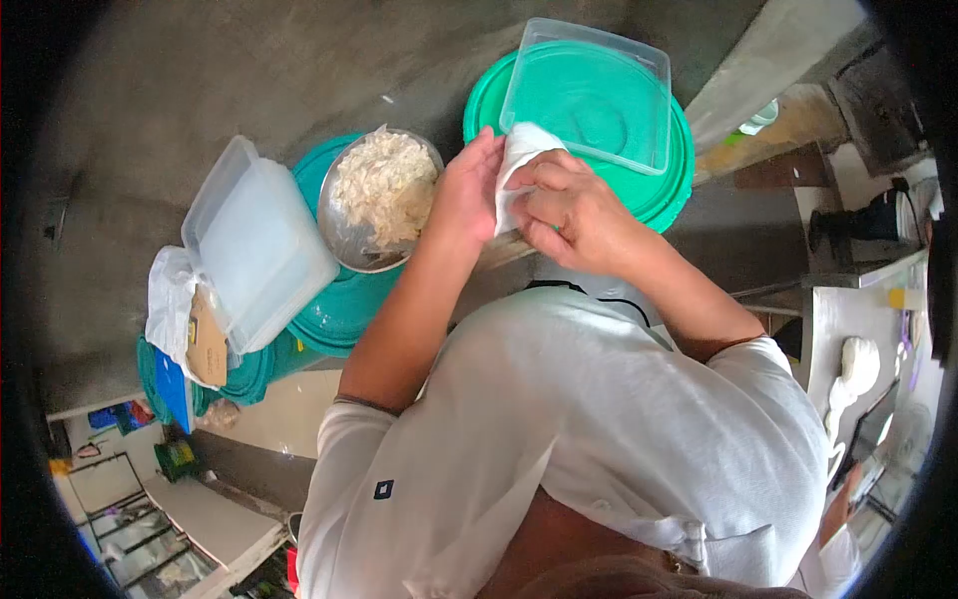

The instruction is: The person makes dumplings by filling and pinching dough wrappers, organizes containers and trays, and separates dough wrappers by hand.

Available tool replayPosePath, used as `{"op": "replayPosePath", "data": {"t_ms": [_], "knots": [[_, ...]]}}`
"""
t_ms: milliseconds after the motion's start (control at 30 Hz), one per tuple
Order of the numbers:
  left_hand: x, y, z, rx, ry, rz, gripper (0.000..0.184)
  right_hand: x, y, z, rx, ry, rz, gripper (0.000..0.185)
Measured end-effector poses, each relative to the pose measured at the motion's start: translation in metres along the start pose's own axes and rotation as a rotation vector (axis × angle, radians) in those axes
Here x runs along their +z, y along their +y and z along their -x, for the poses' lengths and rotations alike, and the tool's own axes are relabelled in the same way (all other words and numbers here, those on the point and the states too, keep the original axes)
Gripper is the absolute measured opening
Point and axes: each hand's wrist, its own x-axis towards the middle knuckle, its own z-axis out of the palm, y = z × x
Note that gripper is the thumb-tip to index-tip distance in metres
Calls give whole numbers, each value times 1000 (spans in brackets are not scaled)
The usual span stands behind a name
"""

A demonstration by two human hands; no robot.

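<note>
A white, soft-looking folded piece (pixel 514 180) is between my hands, above the near edge of the green round lid; I cannot make out whether it is cloth or dough. My left hand (pixel 469 190) holds it from the left, palm turned toward it. From the right, my right hand (pixel 574 210) grips it with curled fingers. Left of my left hand, a metal bowl (pixel 344 235) holds pale, flaky pieces (pixel 384 185). A clear, shallow plastic lid or tray (pixel 639 100) rests on the green round lid (pixel 481 110) beyond my right hand.
A translucent rectangular container (pixel 264 245) stands left of the bowl on teal lids (pixel 344 309). Beside it are a white plastic bag (pixel 170 299), brown cardboard (pixel 207 339) and a blue flat item (pixel 173 387). A rack (pixel 130 509) is at lower left; a white-topped counter (pixel 838 309) is at right.
</note>
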Motion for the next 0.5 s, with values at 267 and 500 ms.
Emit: {"op": "replayPosePath", "data": {"t_ms": [267,500], "knots": [[-12,-14,-5,206,-7,-7,33,6,9,15,242,81,-18,8],[6,-8,19,430,66,-377,32,32,18,20,849,364,-1097,25]]}}
